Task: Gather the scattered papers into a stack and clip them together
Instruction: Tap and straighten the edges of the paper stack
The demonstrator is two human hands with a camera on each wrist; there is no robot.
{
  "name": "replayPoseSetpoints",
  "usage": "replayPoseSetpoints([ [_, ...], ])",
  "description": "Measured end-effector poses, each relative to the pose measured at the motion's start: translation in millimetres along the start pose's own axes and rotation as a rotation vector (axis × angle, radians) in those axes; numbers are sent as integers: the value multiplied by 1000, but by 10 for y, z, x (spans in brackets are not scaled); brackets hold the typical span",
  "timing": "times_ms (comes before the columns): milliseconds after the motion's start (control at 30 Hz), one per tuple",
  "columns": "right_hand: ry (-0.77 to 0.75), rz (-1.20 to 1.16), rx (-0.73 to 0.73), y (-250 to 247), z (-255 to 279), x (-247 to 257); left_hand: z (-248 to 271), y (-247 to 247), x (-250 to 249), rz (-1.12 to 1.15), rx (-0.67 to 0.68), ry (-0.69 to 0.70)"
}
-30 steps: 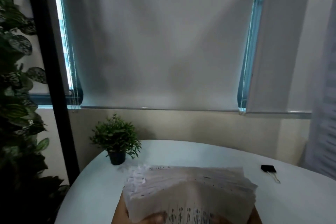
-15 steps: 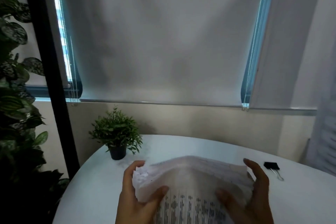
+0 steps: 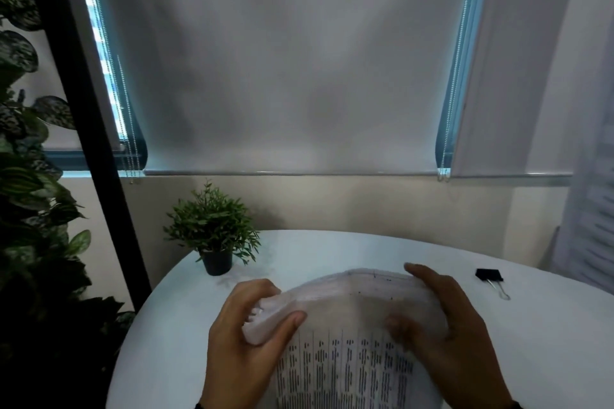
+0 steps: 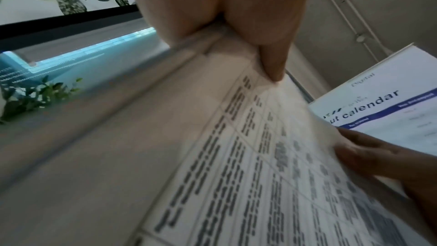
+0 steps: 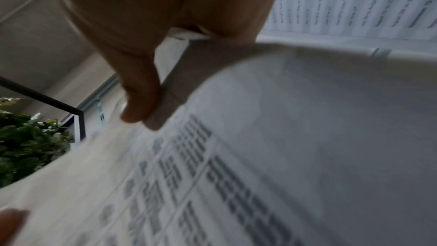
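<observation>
Both hands, left (image 3: 246, 339) and right (image 3: 455, 319), curl inward, thumbs on top

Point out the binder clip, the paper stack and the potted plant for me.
binder clip (image 3: 487, 274): head view, on its black body.
paper stack (image 3: 349, 315): head view, on the bowed top sheet between the hands.
potted plant (image 3: 216, 262): head view, on its dark pot.

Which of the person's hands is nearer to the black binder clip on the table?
The right. The right hand grips the paper stack's right edge, a short gap from the binder clip. The left hand holds the stack's opposite, left edge.
</observation>
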State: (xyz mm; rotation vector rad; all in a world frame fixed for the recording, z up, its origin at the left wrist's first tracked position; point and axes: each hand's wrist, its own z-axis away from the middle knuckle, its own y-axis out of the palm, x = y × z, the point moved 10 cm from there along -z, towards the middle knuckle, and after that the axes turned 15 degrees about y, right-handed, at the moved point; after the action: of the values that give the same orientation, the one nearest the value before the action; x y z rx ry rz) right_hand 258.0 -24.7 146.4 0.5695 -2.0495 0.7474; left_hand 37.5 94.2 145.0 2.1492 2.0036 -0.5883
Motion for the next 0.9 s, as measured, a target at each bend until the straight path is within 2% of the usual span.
replayPoseSetpoints([
  [133, -125, 46, -101, -78, 1, 181, -114, -40, -126, -7, -52, 97],
  [267, -34, 97, -43, -44, -25, -15, -35, -16, -29, 5, 35, 32],
  [367, 50, 32, -66, -32, -17, -197, 19, 9, 36, 17, 30, -26],
  [500, 27, 76, -45, -42, -37, -108, -42, -12, -63, -11, 12, 58],
  [600, 12, 146, 15, -10, -19, -94, -49, -33, -86, -57, 68, 89],
  [833, 78, -10, 0, -55, -25, -190, 7, -5, 0, -15, 93, 3],
  [900, 71, -36, 27, -31, -41, -211, 24, 2, 26, 36, 75, -68],
])
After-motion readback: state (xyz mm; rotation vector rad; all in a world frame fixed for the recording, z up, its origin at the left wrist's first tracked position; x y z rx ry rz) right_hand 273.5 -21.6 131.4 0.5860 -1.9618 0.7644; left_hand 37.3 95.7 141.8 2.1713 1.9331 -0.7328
